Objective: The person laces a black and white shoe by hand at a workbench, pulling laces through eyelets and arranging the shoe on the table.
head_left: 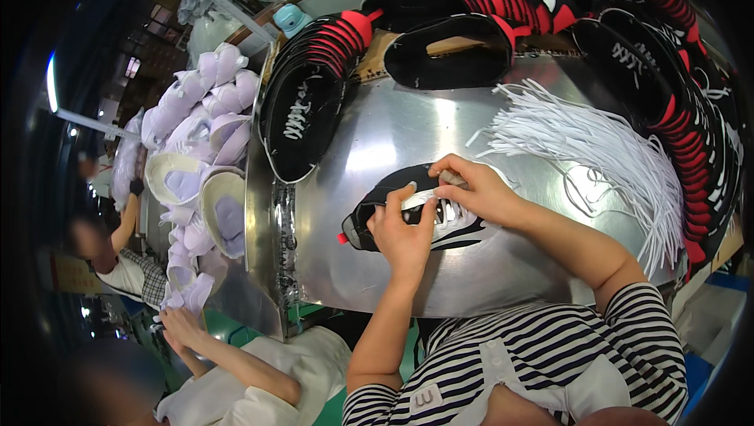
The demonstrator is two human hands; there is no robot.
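A black, grey and white shoe upper [378, 195] with a red tab at its heel lies on its side on the metal tabletop in front of me. White shoelace [448, 217] crosses its throat in rows. My left hand [403, 231] is closed over the collar opening, thumb and forefinger pinching the upper by a white strip. On the far side, my right hand [479, 192] is closed too, its bent fingers and thumb pinching at the upper end of the lacing. The fingertips hide exactly where lace and tongue meet.
Loose white shoelaces [589, 139] lie in a heap to the right. Nested black and red uppers [302, 104] ring the table's back and right side. Left of the table's raised edge [263, 190], pale lilac uppers [188, 135] are piled; a co-worker's hands [182, 328] handle one.
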